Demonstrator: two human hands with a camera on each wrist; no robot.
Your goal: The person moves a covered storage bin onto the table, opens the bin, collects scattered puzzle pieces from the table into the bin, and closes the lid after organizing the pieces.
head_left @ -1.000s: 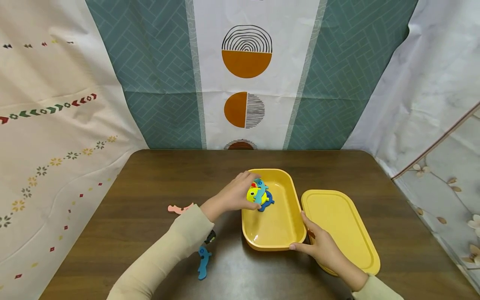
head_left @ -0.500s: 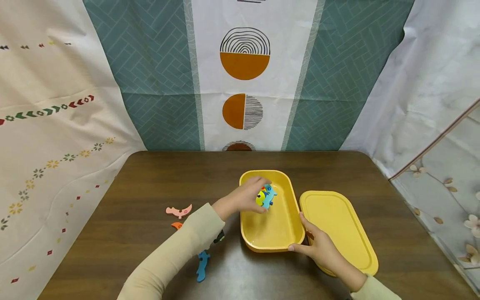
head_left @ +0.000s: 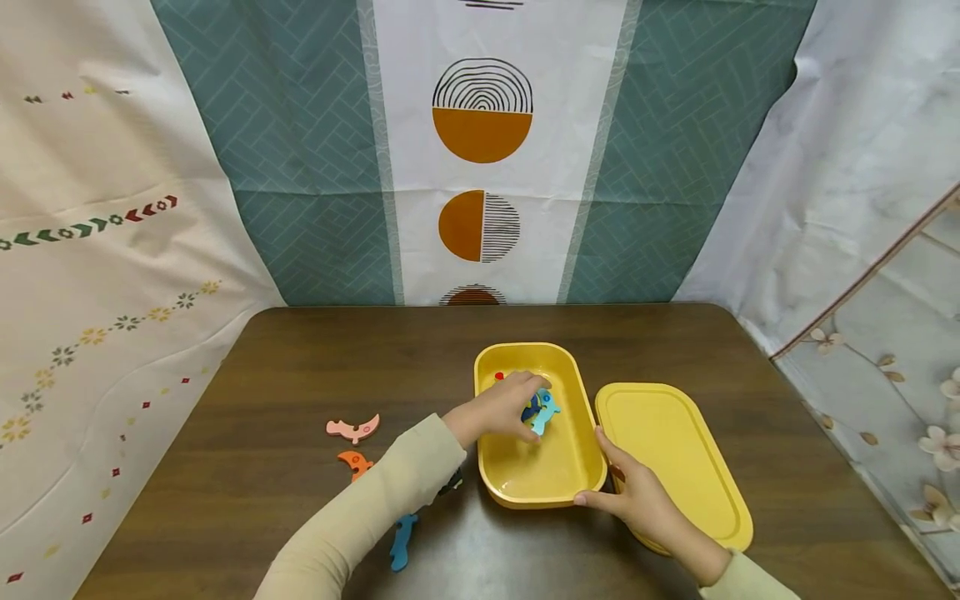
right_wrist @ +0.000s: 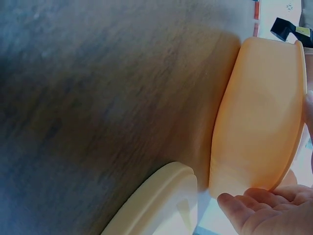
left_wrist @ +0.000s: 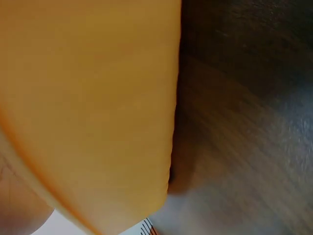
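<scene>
A yellow plastic box (head_left: pixel 540 483) stands on the table, its inside facing the head camera. My left hand (head_left: pixel 501 412) reaches over its left rim, thumb and fingertips around a light blue animal-shaped toy piece (head_left: pixel 546 412). Beside that piece, a dark blue toy piece (head_left: pixel 531 407) shows partly under the fingers. A small red part (head_left: pixel 499 376) peeks out behind the hand. My right hand (head_left: pixel 637 492) grips the box's near right corner, with fingers along the outer wall in the right wrist view. The left wrist view is mostly filled by the box's outer wall (left_wrist: pixel 93 107).
The yellow lid (head_left: pixel 675 458) lies right of the box. On the table to the left are a pink toy piece (head_left: pixel 352 429), an orange one (head_left: pixel 356 463) and a blue one (head_left: pixel 402 542). A dark piece (head_left: pixel 453 481) is partly hidden by the left sleeve. Cloth hangs behind the table.
My left hand has moved right and lower into the box, and the light blue piece has moved with it. The yellow piece has gone from sight. My right hand keeps its hold.
</scene>
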